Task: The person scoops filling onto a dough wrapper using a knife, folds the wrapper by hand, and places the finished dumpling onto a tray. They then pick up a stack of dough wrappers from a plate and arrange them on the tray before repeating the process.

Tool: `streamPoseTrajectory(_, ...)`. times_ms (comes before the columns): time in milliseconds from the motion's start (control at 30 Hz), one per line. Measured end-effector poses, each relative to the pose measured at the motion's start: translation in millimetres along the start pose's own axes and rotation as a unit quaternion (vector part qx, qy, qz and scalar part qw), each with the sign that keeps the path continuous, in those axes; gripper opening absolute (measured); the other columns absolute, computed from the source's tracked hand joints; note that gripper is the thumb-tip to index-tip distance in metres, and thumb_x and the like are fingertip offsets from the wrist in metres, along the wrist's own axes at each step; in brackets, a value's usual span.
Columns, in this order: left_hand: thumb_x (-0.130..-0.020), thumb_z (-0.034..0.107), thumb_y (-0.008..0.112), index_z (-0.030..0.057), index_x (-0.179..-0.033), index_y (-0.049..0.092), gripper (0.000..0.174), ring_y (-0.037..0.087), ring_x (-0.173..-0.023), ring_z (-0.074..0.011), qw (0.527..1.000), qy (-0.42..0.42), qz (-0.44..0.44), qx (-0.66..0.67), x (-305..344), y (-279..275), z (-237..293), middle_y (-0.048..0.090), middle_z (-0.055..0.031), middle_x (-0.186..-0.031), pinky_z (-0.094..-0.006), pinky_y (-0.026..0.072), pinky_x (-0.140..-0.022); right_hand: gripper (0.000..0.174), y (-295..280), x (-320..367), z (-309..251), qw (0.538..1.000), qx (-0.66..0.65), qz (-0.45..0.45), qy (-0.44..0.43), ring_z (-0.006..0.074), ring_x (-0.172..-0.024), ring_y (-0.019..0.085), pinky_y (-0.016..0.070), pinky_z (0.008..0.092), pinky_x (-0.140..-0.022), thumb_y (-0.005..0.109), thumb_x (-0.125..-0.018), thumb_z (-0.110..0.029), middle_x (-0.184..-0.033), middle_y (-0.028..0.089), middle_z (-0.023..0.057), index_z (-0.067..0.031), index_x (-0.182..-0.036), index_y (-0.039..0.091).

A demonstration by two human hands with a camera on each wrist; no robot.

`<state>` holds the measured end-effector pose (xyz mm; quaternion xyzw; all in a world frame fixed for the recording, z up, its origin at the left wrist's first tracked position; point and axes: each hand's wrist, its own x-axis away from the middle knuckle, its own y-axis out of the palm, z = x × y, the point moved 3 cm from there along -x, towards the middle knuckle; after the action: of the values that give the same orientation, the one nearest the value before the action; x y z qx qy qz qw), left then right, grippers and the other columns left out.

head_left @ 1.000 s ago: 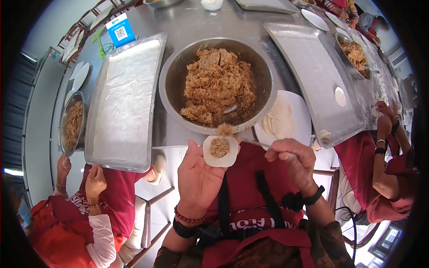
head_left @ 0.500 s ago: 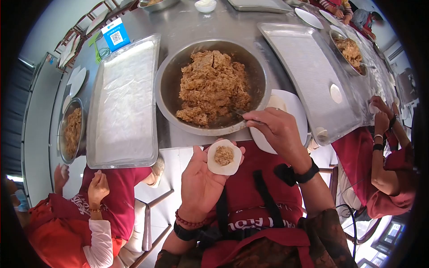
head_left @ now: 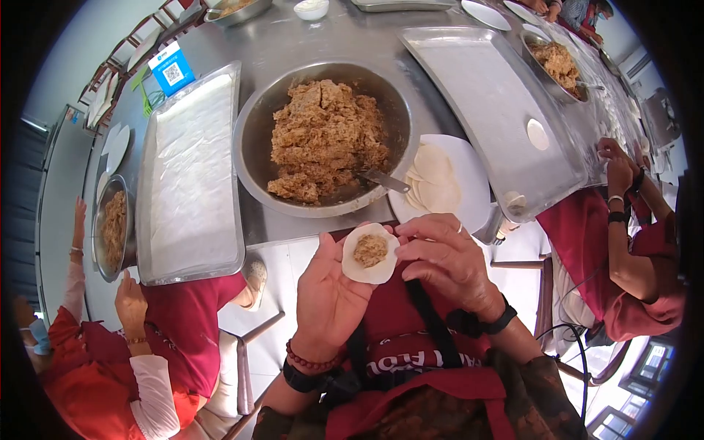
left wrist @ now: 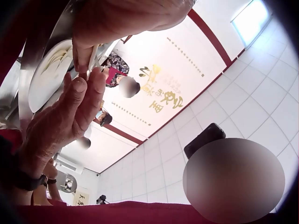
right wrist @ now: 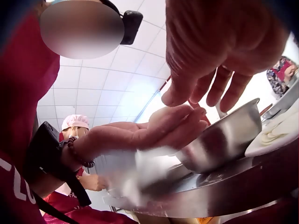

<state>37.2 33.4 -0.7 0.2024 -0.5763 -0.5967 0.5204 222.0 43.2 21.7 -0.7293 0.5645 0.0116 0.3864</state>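
A round white wrapper (head_left: 352,270) with a mound of brown filling (head_left: 370,250) at its centre lies on the fingers of the left hand (head_left: 328,297), whose palm faces up. At the wrapper's right edge are the fingertips of the right hand (head_left: 451,264), slightly bent and holding no tool; whether they touch it is unclear. Beyond the hands stands a large steel bowl (head_left: 249,172) of brown filling, with a metal utensil (head_left: 387,180) leaning on its near right rim. In the right wrist view the right hand (right wrist: 224,51) is above the left hand (right wrist: 135,135).
A white plate (head_left: 473,180) with several wrappers (head_left: 438,194) is right of the bowl. One floured tray (head_left: 192,176) stands left; another tray (head_left: 506,110), bearing a few pale rounds, stands right. Smaller bowls of filling (head_left: 114,227) and other people's hands (head_left: 132,304) are at both sides.
The right hand has let go of the utensil, left it in the bowl, and come back beside the wrapper. The left hand still supports the wrapper. The head view has shifted, moving the tableware leftward.
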Motion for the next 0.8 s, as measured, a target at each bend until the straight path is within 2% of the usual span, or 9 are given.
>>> streamPoseTrajectory(33, -0.108, 0.039, 0.027, -0.0069, -0.136, 0.042, 0.056, 0.051, -0.129, -0.0305, 1.0, -0.002, -0.006, -0.003, -0.5, -0.6, -1.8, 0.051, -0.0211, -0.139, -0.0454, 0.0407, -0.111, 0.033, 2.0, 2.9, 0.8, 1.0, -0.018, -0.007, -0.003, 0.0283, -0.111, 0.059, 0.0498, 0.0382, -0.092, 0.079, -0.075, -0.017, -0.124, 0.065, 0.0039, -0.0154, -0.107, 0.07)
streamPoseTrajectory(133, -0.108, 0.039, 0.027, -0.0056, -0.137, 0.042, 0.055, 0.053, -0.126, -0.0266, 1.0, -0.007, -0.005, -0.007, -0.5, 3.2, -7.5, 0.051, -0.0188, -0.138, -0.0431, 0.0429, -0.109, 0.029, 3.3, 3.1, 0.4, 0.999, -0.033, -0.001, -0.03, 0.0282, -0.111, 0.059, 0.0493, 0.0377, -0.092, 0.078, -0.076, -0.016, -0.124, 0.065, 0.0037, -0.0159, -0.104, 0.071)
streamPoseTrajectory(233, -0.108, 0.038, 0.028, -0.0052, -0.137, 0.041, 0.054, 0.053, -0.127, -0.0266, 0.999, -0.002, 0.014, -0.036, -0.3, 7.8, -10.2, 0.052, -0.0179, -0.137, -0.043, 0.0439, -0.109, 0.025, 4.0, 5.3, 4.5, 0.999, -0.044, -0.007, -0.015, 0.0285, -0.111, 0.058, 0.0494, 0.0381, -0.092, 0.078, -0.076, -0.016, -0.124, 0.065, 0.0041, -0.014, -0.1, 0.071)
streamPoseTrajectory(333, -0.107, 0.035, 0.037, -0.0057, -0.139, 0.04, 0.051, 0.053, -0.127, -0.026, 0.999, 0.005, -0.013, -0.05, -0.9, 11.8, -14.5, 0.052, -0.0167, -0.137, -0.0429, 0.0434, -0.109, 0.019, 4.7, 4.7, 7.0, 0.997, -0.069, 0.014, 0.018, 0.0284, -0.11, 0.059, 0.0496, 0.0389, -0.091, 0.077, -0.078, -0.013, -0.123, 0.066, 0.0057, -0.0112, -0.096, 0.071)
streamPoseTrajectory(433, -0.104, 0.027, 0.051, -0.0065, -0.141, 0.037, 0.052, 0.052, -0.127, -0.0241, 0.977, 0.041, -0.048, -0.204, -1.5, 16.9, -19.1, 0.052, -0.0143, -0.136, -0.0414, 0.045, -0.108, 0.015, 2.9, 1.4, 6.8, 0.993, -0.094, 0.038, 0.055, 0.0263, -0.108, 0.059, 0.0499, 0.038, -0.09, 0.076, -0.08, -0.008, -0.119, 0.067, 0.0072, -0.0086, -0.094, 0.071)
streamPoseTrajectory(533, -0.1, 0.018, 0.059, -0.0065, -0.143, 0.037, 0.055, 0.054, -0.124, -0.0213, 0.947, 0.092, -0.056, -0.302, -2.6, 24.2, -26.4, 0.052, -0.0125, -0.136, -0.0368, 0.0491, -0.104, 0.013, 5.2, 0.0, 6.3, 0.973, -0.177, 0.083, 0.125, 0.0234, -0.106, 0.06, 0.0503, 0.0354, -0.088, 0.074, -0.082, -0.005, -0.115, 0.069, 0.008, -0.0076, -0.094, 0.071)
streamPoseTrajectory(633, -0.099, 0.014, 0.06, -0.0062, -0.142, 0.04, 0.052, 0.061, -0.113, -0.0183, 0.942, 0.097, -0.043, -0.319, -3.7, 19.6, -30.9, 0.056, -0.011, -0.133, -0.0317, 0.0536, -0.095, 0.012, 4.3, -3.8, 6.4, 0.98, -0.143, 0.086, 0.11, 0.0217, -0.104, 0.061, 0.0507, 0.0335, -0.087, 0.074, -0.083, -0.005, -0.111, 0.07, 0.008, -0.007, -0.095, 0.071)
streamPoseTrajectory(733, -0.1, 0.014, 0.059, -0.0054, -0.14, 0.046, 0.047, 0.065, -0.096, -0.014, 0.937, 0.094, -0.02, -0.335, -1.9, 16.7, -32.8, 0.063, -0.0094, -0.122, -0.0265, 0.0543, -0.086, 0.012, 8.5, -3.3, 6.0, 0.978, -0.148, 0.098, 0.111, 0.0217, -0.103, 0.062, 0.0509, 0.0331, -0.087, 0.073, -0.083, -0.005, -0.11, 0.071, 0.0076, -0.0072, -0.095, 0.071)
streamPoseTrajectory(800, -0.1, 0.014, 0.058, -0.0053, -0.138, 0.05, 0.043, 0.062, -0.086, -0.0115, 0.927, 0.115, -0.002, -0.358, -2.3, 14.6, -33.3, 0.065, -0.0083, -0.116, -0.0242, 0.0525, -0.079, 0.013, 10.1, -3.3, 5.5, 0.977, -0.145, 0.1, 0.117, 0.0215, -0.103, 0.062, 0.0508, 0.0329, -0.087, 0.073, -0.083, -0.005, -0.109, 0.071, 0.0071, -0.0074, -0.095, 0.071)
